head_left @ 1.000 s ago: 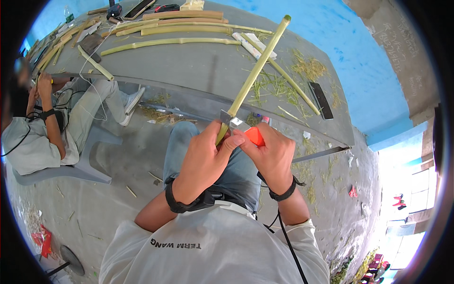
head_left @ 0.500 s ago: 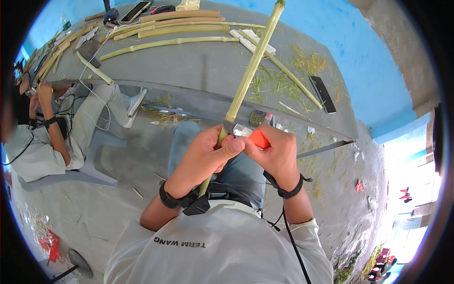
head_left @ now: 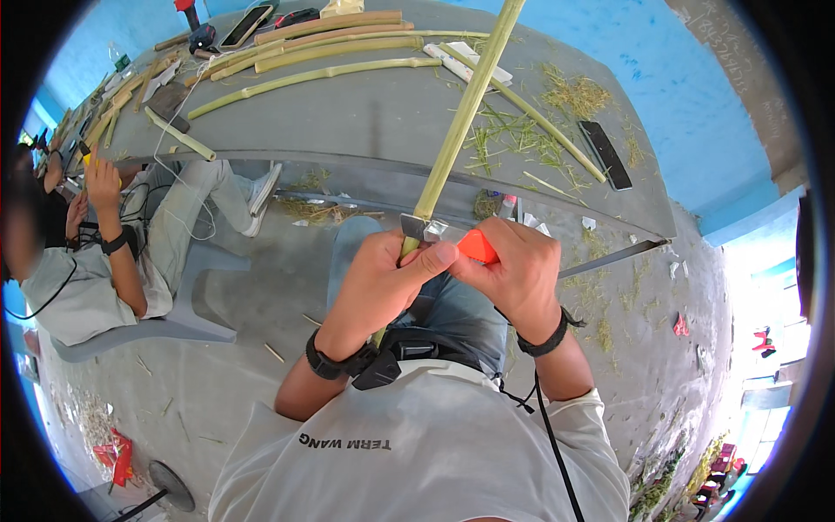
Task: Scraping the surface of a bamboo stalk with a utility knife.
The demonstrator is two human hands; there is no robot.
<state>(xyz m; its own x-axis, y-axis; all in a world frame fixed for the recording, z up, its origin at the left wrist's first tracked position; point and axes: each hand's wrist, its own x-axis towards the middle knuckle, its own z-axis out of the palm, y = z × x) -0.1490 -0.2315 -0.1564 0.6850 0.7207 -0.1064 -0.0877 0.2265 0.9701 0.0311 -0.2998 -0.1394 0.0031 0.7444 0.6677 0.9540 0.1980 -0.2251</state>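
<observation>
A long green bamboo pole (head_left: 454,139) slants up from my lap past the table edge. My left hand (head_left: 376,277) is closed around its lower part, thumb pointing right. In my right hand (head_left: 524,261) is a cutting tool (head_left: 478,246) with an orange handle and a metal head; its flat blade (head_left: 412,227) lies against the pole just above my left fingers. My left thumb tip touches the tool near the handle. The pole's lower end is mostly hidden behind my left hand and wrist.
On the grey table (head_left: 339,117) lie several bamboo poles (head_left: 313,83), green shavings (head_left: 513,139) and a phone (head_left: 604,155). A co-worker (head_left: 104,278) sits at the left on a grey plastic chair (head_left: 196,326), holding a yellow tool. Scraps litter the floor.
My view has shifted slightly, so most things sit further right. The blade has tilted and shows its flat face more. The co-worker's hand has risen with the yellow tool.
</observation>
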